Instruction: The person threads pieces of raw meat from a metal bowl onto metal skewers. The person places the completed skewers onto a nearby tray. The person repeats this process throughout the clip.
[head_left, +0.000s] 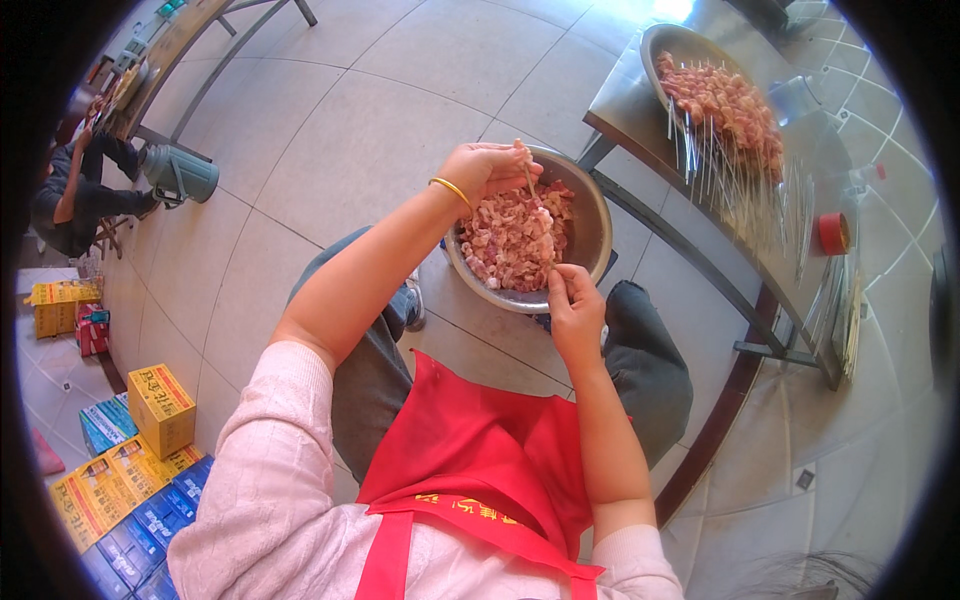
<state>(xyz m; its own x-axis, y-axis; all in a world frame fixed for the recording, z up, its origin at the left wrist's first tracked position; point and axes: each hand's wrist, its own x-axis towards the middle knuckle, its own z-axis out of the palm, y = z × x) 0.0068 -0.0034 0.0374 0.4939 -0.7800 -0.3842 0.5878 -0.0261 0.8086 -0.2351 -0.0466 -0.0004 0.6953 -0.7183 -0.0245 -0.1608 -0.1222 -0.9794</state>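
A skewer (529, 184) with pieces of raw meat (546, 231) threaded on it slants between my two hands. My left hand (491, 171), with a gold bangle at its wrist, grips the upper end, where a small piece of meat (521, 148) shows at the fingertips. Lower down, my right hand (577, 298) pinches the skewer's near end between thumb and finger. Directly beneath is a round metal basin (602, 217) of cut raw meat (495, 244), between my knees. My fingers partly hide the skewer's ends.
To the right, a metal table (622, 124) bears a metal bowl (651, 56) of loaded meat skewers (720, 112), loose skewers (806, 217) and a red tape roll (834, 233). At left are stacked boxes (161, 409), a grey-green jug (180, 174) and a seated person (71, 187) at another table.
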